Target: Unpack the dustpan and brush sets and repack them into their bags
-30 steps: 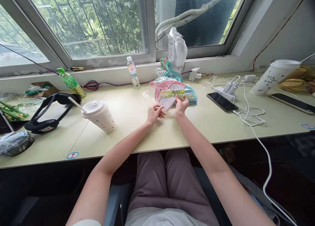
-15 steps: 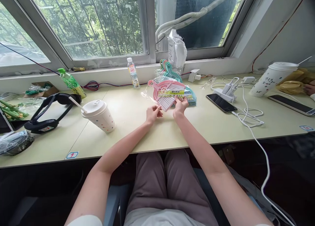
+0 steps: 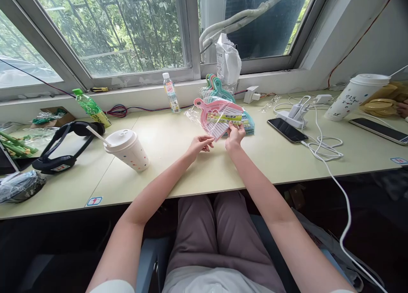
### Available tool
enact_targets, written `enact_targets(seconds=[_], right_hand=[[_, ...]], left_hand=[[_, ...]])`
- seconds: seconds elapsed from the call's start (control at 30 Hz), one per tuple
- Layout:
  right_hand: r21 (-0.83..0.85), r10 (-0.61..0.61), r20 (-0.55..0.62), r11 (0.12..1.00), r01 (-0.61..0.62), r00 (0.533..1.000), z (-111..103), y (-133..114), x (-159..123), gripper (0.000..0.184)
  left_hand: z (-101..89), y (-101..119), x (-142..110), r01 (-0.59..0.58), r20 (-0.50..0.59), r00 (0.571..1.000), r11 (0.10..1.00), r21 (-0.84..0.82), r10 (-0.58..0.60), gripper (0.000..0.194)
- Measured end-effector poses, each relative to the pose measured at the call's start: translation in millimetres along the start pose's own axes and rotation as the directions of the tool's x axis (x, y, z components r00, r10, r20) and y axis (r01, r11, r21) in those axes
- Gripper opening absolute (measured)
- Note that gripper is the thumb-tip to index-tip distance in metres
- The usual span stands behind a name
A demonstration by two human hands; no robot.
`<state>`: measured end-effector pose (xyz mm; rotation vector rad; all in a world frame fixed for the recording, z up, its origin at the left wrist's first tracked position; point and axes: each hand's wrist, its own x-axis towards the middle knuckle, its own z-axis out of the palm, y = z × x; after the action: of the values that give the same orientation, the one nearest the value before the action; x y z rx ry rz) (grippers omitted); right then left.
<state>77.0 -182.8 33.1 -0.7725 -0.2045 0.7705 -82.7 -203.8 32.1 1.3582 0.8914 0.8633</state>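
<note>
Head view: a person sits at a pale yellow desk [image 3: 165,152] below a window [image 3: 127,29], with both forearms stretched forward over it. The right hand [image 3: 235,137] grips a pink dustpan set [image 3: 218,114], wrapped in clear plastic with a yellow-green label [image 3: 225,117], by its lower right side, thumb on the front. The left hand [image 3: 198,149] is half curled at the set's lower corner, its fingertips right by that point; whether they pinch the wrapping or only touch it cannot be told. The set is held tilted above the desk, ahead of the person, its handle end toward the upper left. Just behind it lies a stack of similar sets [image 3: 219,89], green and teal at the handles, and behind that stands a crumpled white package [image 3: 228,61]. A small white-capped bottle [image 3: 172,94] stands to the left near the wall. Nearer on the left is a white lidded cup [image 3: 129,150] with a straw, then a black strap device [image 3: 68,148] and a tilted green bottle [image 3: 91,107]. To the right lie a dark phone [image 3: 287,131], a white power strip [image 3: 291,119] and looped white cable [image 3: 328,150]; farther over are another white cup [image 3: 355,99], a second phone [image 3: 379,130] and, at the edge, part of another person's hand [image 3: 403,109].
</note>
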Motion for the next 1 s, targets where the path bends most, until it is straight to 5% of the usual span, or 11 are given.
enact_targets(seconds=[0.13, 0.27, 0.37, 0.5, 0.6, 0.73, 0.9, 1.0], right_hand=[[0.01, 0.051, -0.052, 0.999, -0.051, 0.997, -3.3, 2.8, 4.0, 0.037], [-0.004, 0.076, -0.037, 0.997, -0.076, 0.996, -4.2, 1.3, 4.4, 0.036], [0.005, 0.11, -0.025, 0.994, -0.11, 0.994, -3.9, -1.6, 4.6, 0.033], [-0.003, 0.157, 0.058, 0.988, -0.157, 0.986, -4.2, -3.8, 7.3, 0.032], [-0.052, 0.162, 0.131, 0.986, -0.157, 0.978, -4.1, -2.5, 7.2, 0.034], [-0.127, 0.188, 0.199, 0.978, -0.165, 0.962, -1.1, -0.1, -0.1, 0.033], [-0.217, 0.173, 0.319, 0.97, -0.105, 0.932, 4.9, -1.0, -13.5, 0.032], [-0.259, 0.168, 0.361, 0.963, -0.074, 0.917, 6.4, -1.6, -17.9, 0.029]], left_hand=[[-0.6, -2.2, -0.4, 0.062, 0.119, 0.99, 0.995, 0.081, -0.071, 0.044], [-2.0, -1.5, -0.9, 0.018, 0.145, 0.989, 0.999, 0.044, -0.024, 0.043], [-8.1, -0.3, 2.6, -0.001, 0.081, 0.997, 1.0, 0.029, -0.001, 0.037], [-18.1, -1.5, 11.5, -0.029, -0.147, 0.988, 0.997, 0.068, 0.038, 0.021], [-26.0, -0.4, 17.5, -0.035, -0.403, 0.913, 0.998, 0.052, 0.053, 0.012], [-39.7, 5.9, 21.1, -0.23, -0.688, 0.718, 0.969, -0.095, 0.103, 0.024], [-65.5, 2.3, 31.4, -0.286, -0.673, 0.728, 0.95, -0.122, 0.133, 0.033], [-94.3, -3.8, 39.6, -0.224, -0.738, 0.672, 0.967, -0.12, 0.064, 0.04]])
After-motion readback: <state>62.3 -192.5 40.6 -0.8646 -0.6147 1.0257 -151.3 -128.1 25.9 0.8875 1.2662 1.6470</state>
